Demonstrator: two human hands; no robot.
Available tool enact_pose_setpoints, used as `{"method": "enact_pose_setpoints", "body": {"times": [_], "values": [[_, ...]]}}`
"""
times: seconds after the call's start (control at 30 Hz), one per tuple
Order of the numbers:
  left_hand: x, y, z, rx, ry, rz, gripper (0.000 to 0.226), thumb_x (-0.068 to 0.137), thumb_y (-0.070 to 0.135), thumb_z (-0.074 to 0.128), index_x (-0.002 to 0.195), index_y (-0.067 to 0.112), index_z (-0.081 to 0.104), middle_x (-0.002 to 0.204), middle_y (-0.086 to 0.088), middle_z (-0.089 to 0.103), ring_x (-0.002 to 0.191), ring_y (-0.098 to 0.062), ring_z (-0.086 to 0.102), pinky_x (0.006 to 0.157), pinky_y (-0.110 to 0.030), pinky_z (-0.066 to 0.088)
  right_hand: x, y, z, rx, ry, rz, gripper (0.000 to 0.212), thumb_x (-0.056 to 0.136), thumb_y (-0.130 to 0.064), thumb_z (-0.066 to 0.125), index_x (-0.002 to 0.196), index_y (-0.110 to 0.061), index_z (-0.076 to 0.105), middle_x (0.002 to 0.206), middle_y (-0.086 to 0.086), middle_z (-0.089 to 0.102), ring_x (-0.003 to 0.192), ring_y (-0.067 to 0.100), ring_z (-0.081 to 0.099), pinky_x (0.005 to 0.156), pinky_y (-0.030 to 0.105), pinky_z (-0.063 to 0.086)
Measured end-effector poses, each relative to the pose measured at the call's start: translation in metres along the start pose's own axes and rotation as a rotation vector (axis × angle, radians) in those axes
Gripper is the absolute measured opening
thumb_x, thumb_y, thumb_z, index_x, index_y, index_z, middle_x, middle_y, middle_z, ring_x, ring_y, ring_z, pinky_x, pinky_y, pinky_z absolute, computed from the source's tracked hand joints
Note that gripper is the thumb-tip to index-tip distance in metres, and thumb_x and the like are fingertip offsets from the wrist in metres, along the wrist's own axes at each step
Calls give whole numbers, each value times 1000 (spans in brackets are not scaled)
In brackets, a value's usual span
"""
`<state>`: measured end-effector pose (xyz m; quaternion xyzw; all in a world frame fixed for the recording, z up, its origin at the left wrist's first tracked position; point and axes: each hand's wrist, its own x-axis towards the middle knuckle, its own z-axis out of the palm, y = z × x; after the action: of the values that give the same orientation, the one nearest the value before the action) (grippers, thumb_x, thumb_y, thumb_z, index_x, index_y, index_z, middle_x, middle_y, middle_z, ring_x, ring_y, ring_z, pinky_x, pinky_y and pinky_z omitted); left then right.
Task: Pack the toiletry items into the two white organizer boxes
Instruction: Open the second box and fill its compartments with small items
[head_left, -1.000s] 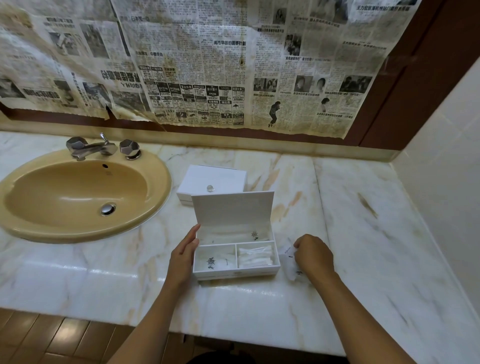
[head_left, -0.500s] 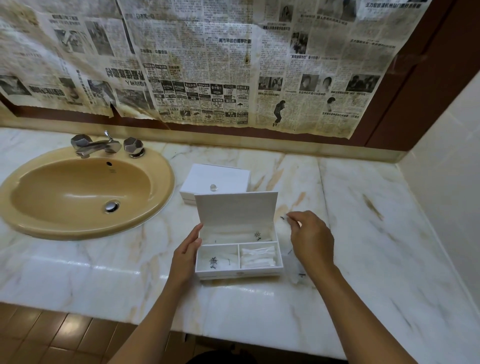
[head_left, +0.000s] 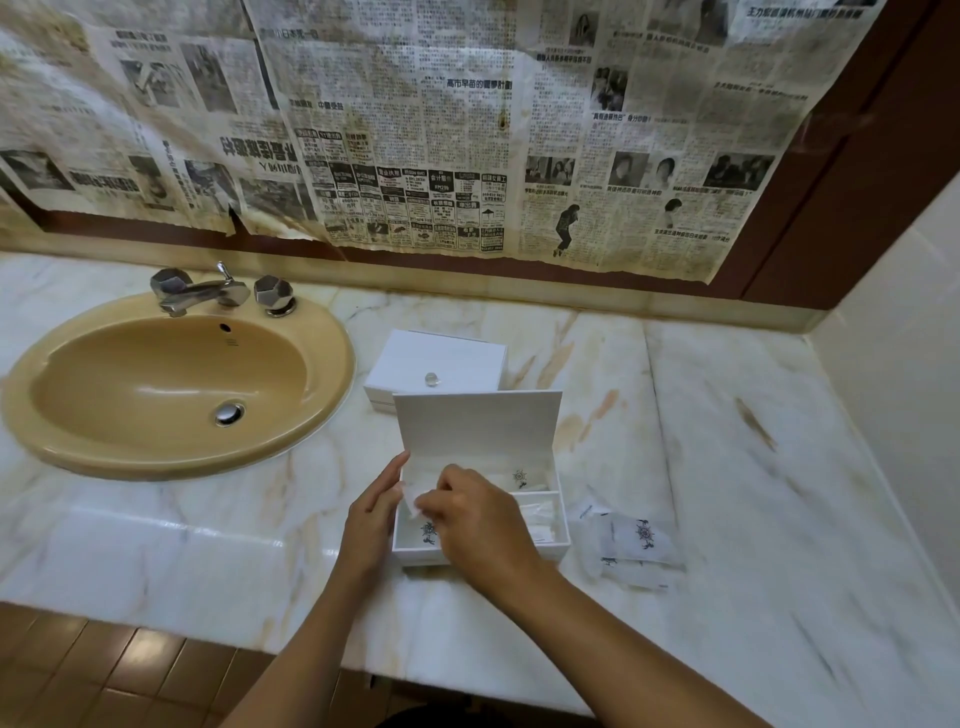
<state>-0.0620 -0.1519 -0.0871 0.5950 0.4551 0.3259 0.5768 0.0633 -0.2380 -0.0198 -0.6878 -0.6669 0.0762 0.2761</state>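
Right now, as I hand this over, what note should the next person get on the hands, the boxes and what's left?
Left hand: open, resting against the open box at its left wall.
Right hand: pinching a small white packet over the box's front left compartment.
Done: packets already lie in the open box's compartments.
Left: drop this packet in; pack the loose packets on the counter right of it. The closed box behind is unopened.

Right hand (head_left: 475, 514) moved from counter into open box (head_left: 480, 555), pinching packet (head_left: 415, 496).
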Motion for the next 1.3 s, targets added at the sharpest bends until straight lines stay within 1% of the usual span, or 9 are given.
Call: {"method": "enact_pose_setpoints", "body": {"times": [0.13, 0.33, 0.5, 0.6, 0.73, 0.93, 1.07, 1.17, 1.3], "values": [[2, -4, 0, 68, -6, 26, 46, 102, 9, 38, 120, 49, 52, 135, 15, 53, 123, -3, 50, 109, -27, 34, 4, -5, 13, -91, -154, -20, 14, 73, -7, 72, 84, -15, 75, 71, 3, 52, 67, 22, 56, 48, 24, 38], [5, -4, 1, 10, -24, 14, 37, 101, 11, 42, 123, 40, 52, 129, 25, 50, 114, 23, 45, 93, 2, 32, 5, -10, 14, -151, -401, 69, 30, 79, 10, 50, 101, -2, 67, 100, 16, 57, 93, 33, 54, 67, 32, 31], [6, -8, 0, -4, -25, 11, 33, 100, 19, 47, 124, 40, 53, 129, 25, 53, 120, 12, 47, 101, -11, 33, 9, -12, 8, -66, -479, 166, 16, 80, 7, 53, 84, -7, 62, 96, 18, 64, 83, 32, 53, 67, 31, 36], [6, -7, 1, 16, -20, 9, 34, 101, 17, 45, 122, 43, 52, 128, 29, 50, 116, 21, 44, 96, -2, 31, 8, -17, 6, -112, -399, 125, 12, 86, -1, 53, 88, -6, 63, 100, 17, 61, 87, 31, 50, 67, 32, 30], [5, -7, 1, 39, -27, 21, 34, 102, 18, 44, 124, 43, 50, 128, 30, 48, 114, 25, 43, 95, -1, 29, 5, -16, 9, -174, -298, 94, 21, 95, -14, 50, 106, -3, 64, 107, 15, 58, 104, 30, 49, 79, 37, 39], [7, -11, -1, 13, -30, 36, 33, 94, 32, 48, 125, 41, 54, 131, 25, 54, 125, 6, 48, 106, -20, 34, -2, -18, 10, -124, -435, 162, 46, 102, -41, 37, 112, -5, 62, 111, 20, 61, 110, 32, 51, 86, 40, 42], [6, -11, -1, 22, -30, 34, 31, 98, 28, 48, 125, 42, 53, 130, 26, 53, 123, 9, 47, 107, -22, 33, -1, -20, 7, -83, -434, 152, 36, 102, -35, 39, 107, -8, 62, 107, 17, 63, 103, 31, 55, 78, 37, 42], [6, -8, 1, 24, -20, 17, 33, 101, 19, 45, 122, 43, 52, 128, 28, 51, 120, 12, 47, 105, -17, 31, 5, -20, 0, -161, -360, 119, 17, 93, -9, 52, 106, -4, 61, 106, 16, 62, 100, 32, 56, 73, 36, 40], [5, -5, 1, 3, -9, 5, 35, 101, 13, 44, 126, 36, 52, 132, 21, 51, 124, 2, 45, 94, -2, 32, 10, -12, -2, -289, -438, 137, 23, 86, 5, 51, 106, -1, 60, 109, 18, 62, 102, 34, 57, 87, 36, 39]]}}
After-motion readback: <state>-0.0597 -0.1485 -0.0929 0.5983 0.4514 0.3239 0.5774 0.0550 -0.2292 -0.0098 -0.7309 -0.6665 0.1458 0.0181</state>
